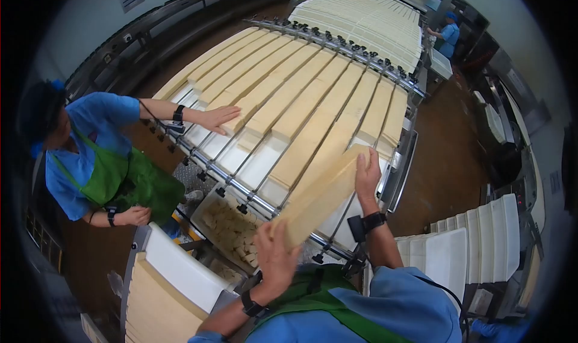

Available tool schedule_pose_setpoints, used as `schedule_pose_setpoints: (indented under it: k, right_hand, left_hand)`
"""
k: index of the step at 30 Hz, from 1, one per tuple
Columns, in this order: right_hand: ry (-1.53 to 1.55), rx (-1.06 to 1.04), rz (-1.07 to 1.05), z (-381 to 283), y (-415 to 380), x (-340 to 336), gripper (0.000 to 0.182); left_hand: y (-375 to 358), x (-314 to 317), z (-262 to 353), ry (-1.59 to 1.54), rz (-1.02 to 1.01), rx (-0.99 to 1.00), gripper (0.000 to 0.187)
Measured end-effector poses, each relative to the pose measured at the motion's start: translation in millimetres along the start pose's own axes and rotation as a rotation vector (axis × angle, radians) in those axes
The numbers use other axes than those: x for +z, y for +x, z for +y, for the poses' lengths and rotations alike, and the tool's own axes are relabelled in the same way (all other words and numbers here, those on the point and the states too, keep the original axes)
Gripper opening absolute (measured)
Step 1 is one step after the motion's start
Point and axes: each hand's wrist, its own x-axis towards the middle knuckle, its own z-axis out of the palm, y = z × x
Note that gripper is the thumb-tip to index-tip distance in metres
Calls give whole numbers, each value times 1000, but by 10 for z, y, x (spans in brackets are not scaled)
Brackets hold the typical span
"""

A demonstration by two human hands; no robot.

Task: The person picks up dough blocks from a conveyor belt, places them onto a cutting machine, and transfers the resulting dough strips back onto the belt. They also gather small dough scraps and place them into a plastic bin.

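A long pale-yellow block [319, 192] is held at a slant between my two hands. My left hand [277, 259] grips its near end, fingers over the edge and side. At the far end, my right hand [368, 174] presses against the side and top corner. Below and beyond the held block, rows of similar blocks [295, 111] lie in lanes on a white table [244, 162], separated by thin metal rails. A co-worker's hand [221, 119] rests flat on the end of one row at the left.
A metal bar with black knobs [259, 198] crosses the table's near edge. Under it stands a bin of broken pieces [232, 228]. Stacked white trays [481, 241] are at the right. A co-worker in a green apron [138, 177] stands left; another person [448, 36] is far back.
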Motion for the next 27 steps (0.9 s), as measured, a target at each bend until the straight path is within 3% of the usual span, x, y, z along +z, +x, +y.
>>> schedule_pose_setpoints:
  k: [3,5,6,7,9,10,12,15,19,22,27]
  right_hand:
    - [-6,137,-135,599,245,-193,38]
    - [-262,86,-370,880,356,-205,40]
    - [-312,-41,-418,884,415,-161,43]
    - [-308,-39,-416,893,494,-116,43]
    - [-642,-77,-664,931,618,-38,45]
    - [-637,-70,-663,971,611,-16,45]
    - [-737,-107,-447,1031,623,20,47]
    - [-617,-189,-251,1009,498,-74,46]
    - [-503,-190,-336,773,7,-355,47]
    - [-212,-88,-582,518,-358,-501,59]
    - [-217,-176,-884,206,-585,-580,73]
  left_hand:
    - [20,336,139,-168,-199,77,80]
    - [38,555,165,-275,-279,83,81]
    - [65,624,188,-309,-353,14,81]
    - [96,687,205,-341,-426,-57,81]
    - [193,794,244,-387,-413,-85,81]
    - [231,846,257,-440,-399,-113,81]
    - [298,1090,269,-390,-367,-46,79]
    - [397,1451,337,-329,-301,60,75]
    - [520,1564,408,-183,-220,108,69]
    - [584,1627,296,-182,-56,187,67]
    - [509,1622,162,-338,-65,135,67]
